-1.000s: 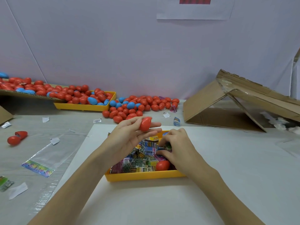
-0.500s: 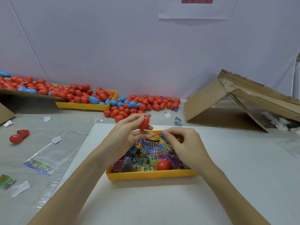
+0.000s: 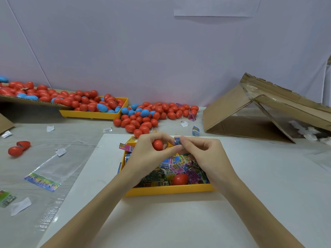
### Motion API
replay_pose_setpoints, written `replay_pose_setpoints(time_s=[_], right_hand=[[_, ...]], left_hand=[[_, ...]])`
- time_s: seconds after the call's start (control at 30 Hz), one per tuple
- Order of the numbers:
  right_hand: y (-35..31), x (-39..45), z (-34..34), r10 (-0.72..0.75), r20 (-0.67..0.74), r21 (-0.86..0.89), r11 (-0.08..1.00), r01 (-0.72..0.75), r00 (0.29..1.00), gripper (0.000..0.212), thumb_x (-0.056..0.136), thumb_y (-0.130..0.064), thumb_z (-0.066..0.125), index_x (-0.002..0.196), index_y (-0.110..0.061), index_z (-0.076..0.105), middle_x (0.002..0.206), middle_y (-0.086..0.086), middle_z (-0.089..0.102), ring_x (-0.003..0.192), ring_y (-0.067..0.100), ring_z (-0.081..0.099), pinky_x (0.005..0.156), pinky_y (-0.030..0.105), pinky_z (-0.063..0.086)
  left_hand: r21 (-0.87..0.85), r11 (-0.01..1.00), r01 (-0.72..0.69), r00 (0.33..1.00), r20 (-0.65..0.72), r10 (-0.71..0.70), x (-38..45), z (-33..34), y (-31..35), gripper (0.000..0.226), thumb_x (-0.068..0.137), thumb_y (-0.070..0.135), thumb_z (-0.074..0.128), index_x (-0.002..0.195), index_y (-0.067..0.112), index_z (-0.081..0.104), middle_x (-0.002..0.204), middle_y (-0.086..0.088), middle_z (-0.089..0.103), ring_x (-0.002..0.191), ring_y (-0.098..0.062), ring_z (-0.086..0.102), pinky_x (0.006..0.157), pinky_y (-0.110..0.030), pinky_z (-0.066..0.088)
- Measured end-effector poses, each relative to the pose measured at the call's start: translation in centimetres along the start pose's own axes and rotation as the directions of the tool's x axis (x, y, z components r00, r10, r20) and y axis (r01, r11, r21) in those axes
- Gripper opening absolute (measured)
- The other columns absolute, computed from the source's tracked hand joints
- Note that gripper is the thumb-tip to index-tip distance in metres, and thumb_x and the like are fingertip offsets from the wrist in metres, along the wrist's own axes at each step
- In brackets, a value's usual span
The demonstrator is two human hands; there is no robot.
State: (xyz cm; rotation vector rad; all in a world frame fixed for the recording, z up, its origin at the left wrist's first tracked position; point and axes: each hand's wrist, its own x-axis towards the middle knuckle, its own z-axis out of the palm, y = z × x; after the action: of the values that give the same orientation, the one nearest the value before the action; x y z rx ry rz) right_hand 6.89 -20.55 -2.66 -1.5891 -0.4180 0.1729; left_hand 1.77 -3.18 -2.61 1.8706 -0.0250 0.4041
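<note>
Closest in, a yellow tray (image 3: 170, 190) sits on a white sheet (image 3: 259, 203) laid over the surface (image 3: 89, 129). It holds a loose heap of small printed packets (image 3: 179, 168). One red egg (image 3: 180, 179) lies on them against the 6 o'clock wall. A pink packet (image 3: 126, 147) hangs over the rim at 10 o'clock.

The two hands meet above the tray's 12 o'clock edge. The left hand (image 3: 143, 158) curls fingers and thumb round a red egg shell (image 3: 157, 144). It looks like one half rather than a whole egg, though the fingers hide too much to be sure. The right hand (image 3: 206, 154) pinches a small blue packet (image 3: 177, 141) between thumb and forefinger, just beside the shell at its 3 o'clock.

Farther out, at 9 o'clock from the tray, an opened red egg (image 3: 18, 148) lies on the surface, with a clear bag (image 3: 50, 167) a little nearer. At 12 o'clock a loose pile of eggs (image 3: 152, 115), red and blue, lies bare on the surface. At 11 o'clock a second yellow tray (image 3: 93, 115) is heaped with the same eggs. A cardboard flat (image 3: 26, 102) towards 10 o'clock carries more. At 2 o'clock a collapsed cardboard box (image 3: 232, 113) stands tent-like.
</note>
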Motion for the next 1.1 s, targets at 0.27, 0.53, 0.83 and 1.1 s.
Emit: replay_pose_setpoints(time_s=[0.27, 0.53, 0.83, 1.1], right_hand=[[-0.8, 0.3, -0.8, -0.127, 0.135, -0.092, 0.986, 0.140, 0.983, 0.034, 0.098, -0.027, 0.069, 0.132, -0.029, 0.069, 0.115, -0.010, 0.076, 0.107, 0.007, 0.072, 0.091, 0.023, 0.059], [-0.3, 0.2, -0.7, -0.232, 0.087, -0.354, 0.902, 0.247, 0.969, 0.014, 0.090, -0.020, 0.079, 0.102, -0.025, 0.075, 0.087, -0.011, 0.075, 0.085, 0.006, 0.072, 0.077, 0.020, 0.059], [-0.4, 0.3, -1.4, -0.253, -0.229, -0.150, 0.963, 0.222, 0.940, 0.011, 0.088, -0.029, 0.080, 0.094, -0.022, 0.075, 0.081, -0.003, 0.075, 0.076, 0.019, 0.073, 0.061, 0.037, 0.064], [-0.1, 0.2, -0.7, -0.218, -0.181, -0.057, 0.976, 0.211, 0.959, 0.010, 0.092, -0.035, 0.074, 0.092, -0.025, 0.079, 0.083, -0.005, 0.078, 0.079, 0.016, 0.076, 0.065, 0.031, 0.064]], left_hand=[[0.075, 0.996, -0.045, 0.999, 0.021, 0.043, 0.4, -1.2, -0.2, 0.005, 0.089, 0.029, 0.080, 0.091, 0.024, 0.079, 0.067, 0.004, 0.064, 0.066, -0.003, 0.061, 0.065, -0.016, 0.051], [0.160, 0.982, -0.100, 0.988, 0.136, 0.078, 0.9, -1.7, -0.8, 0.015, 0.086, 0.034, 0.082, 0.084, 0.021, 0.074, 0.059, 0.006, 0.055, 0.058, -0.006, 0.051, 0.061, -0.029, 0.047], [-0.078, 0.979, 0.190, 0.889, 0.436, -0.138, 0.5, -3.3, -0.5, 0.034, 0.097, 0.029, 0.070, 0.118, 0.015, 0.048, 0.090, -0.013, 0.064, 0.070, -0.026, 0.057, 0.062, -0.030, 0.049], [0.096, 0.972, -0.215, 0.960, 0.204, 0.192, 0.2, -1.8, -0.1, 0.036, 0.078, 0.029, 0.088, 0.112, 0.024, 0.076, 0.100, 0.004, 0.074, 0.080, -0.021, 0.073, 0.073, -0.032, 0.062]])
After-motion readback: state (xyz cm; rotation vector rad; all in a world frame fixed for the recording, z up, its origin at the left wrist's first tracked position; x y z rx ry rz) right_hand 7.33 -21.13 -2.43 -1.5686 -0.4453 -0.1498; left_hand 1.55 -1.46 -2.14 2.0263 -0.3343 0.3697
